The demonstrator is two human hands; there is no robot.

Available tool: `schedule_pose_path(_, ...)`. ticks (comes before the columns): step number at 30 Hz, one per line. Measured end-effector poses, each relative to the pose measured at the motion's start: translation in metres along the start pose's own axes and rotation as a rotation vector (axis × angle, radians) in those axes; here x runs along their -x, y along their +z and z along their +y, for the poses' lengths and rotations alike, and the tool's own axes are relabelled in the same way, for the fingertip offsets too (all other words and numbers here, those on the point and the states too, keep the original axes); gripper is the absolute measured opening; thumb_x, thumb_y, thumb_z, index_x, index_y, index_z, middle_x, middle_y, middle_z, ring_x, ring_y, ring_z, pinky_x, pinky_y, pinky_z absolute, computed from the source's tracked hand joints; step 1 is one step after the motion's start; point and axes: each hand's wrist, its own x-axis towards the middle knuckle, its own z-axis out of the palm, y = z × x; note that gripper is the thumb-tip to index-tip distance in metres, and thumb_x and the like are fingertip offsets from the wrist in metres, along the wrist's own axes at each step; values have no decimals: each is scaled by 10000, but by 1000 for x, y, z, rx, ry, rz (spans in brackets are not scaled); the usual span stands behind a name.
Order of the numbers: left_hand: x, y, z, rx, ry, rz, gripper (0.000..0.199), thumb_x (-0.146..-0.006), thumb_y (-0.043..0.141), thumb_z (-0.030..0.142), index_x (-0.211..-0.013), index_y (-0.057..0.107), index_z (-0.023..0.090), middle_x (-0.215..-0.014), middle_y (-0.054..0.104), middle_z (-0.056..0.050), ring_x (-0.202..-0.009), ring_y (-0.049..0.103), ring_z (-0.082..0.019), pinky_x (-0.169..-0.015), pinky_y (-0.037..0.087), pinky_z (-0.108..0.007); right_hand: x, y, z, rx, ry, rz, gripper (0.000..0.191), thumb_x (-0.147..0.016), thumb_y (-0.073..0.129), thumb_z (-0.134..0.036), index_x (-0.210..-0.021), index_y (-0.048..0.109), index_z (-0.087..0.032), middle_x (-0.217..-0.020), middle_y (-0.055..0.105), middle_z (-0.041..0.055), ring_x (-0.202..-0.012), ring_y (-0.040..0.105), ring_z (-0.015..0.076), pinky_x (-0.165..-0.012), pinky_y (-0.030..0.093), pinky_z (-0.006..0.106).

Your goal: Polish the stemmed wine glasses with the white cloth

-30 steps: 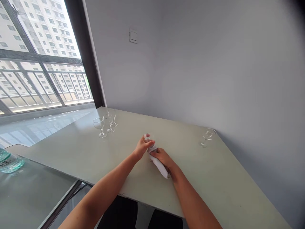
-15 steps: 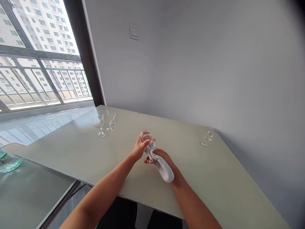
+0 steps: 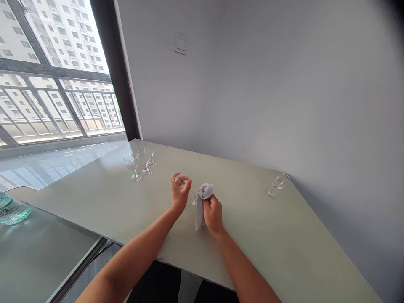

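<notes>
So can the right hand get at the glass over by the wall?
Probably yes, with a stretch: no object stands between the right hand and that stemmed glass, but the hand is gripping a white cloth just now.

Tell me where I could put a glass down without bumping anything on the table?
There is lots of room on the table between the person's right hand and the lone stemmed glass by the wall. Another patch lies in front of the three glasses near the window, left of the left hand. Those three stand crowded together.
</notes>
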Motion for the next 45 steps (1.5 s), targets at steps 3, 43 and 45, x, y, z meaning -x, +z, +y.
schedule_pose_path(3,-5,-2,-2,82,-14,52,465,-720,578,420,-1058,346,201,-763,552,1,-664,527,-115,-695,409,-285,-7,-3,7,28,109,24,204,-772,398,-364,-744,540,-220,-656,546,30,-654,474,183,-555,344,269)
schedule_pose_path(43,7,10,-45,-427,-174,-367,418,-748,503,308,-1150,421,228,-926,591,-30,-777,543,-137,-723,429,-292,-136,-166,141,784,385,256,290,-784,442,-360,-735,642,-156,-791,647,95,-724,586,188,-546,344,237)
schedule_pose_path(45,7,10,-47,-410,-178,-358,411,-745,506,302,-1142,431,231,-919,594,-29,-767,544,-136,-719,430,-290,-140,-170,143,774,400,272,283,-780,444,-362,-746,640,-161,-791,646,88,-723,586,187,-546,349,237)
